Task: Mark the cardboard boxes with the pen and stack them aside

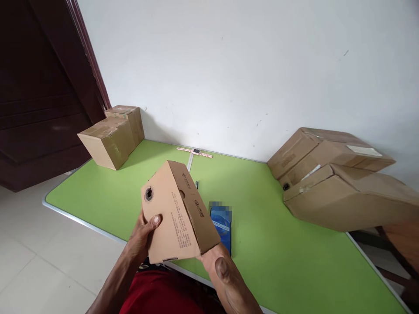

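cartons [347, 196], watch [196, 151] on green table [258, 196]

The held box [166, 218] is over the table [262, 244], close to its near edge, with the left hand [147, 226] on its left side. A flat thing [221, 224] lies on its right. Behind, a watch [197, 151] lies by the back edge. The left boxes [109, 141] sit at the back left corner, the right boxes [350, 196] at the back right.

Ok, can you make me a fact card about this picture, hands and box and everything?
Left hand: holds cardboard box, thumb on its printed side
Right hand: at the box's lower edge, fingers hidden
Table: green
Blue item: on the table, partly hidden
Watch: pale pink strap, near the wall
Other boxes: on both sides
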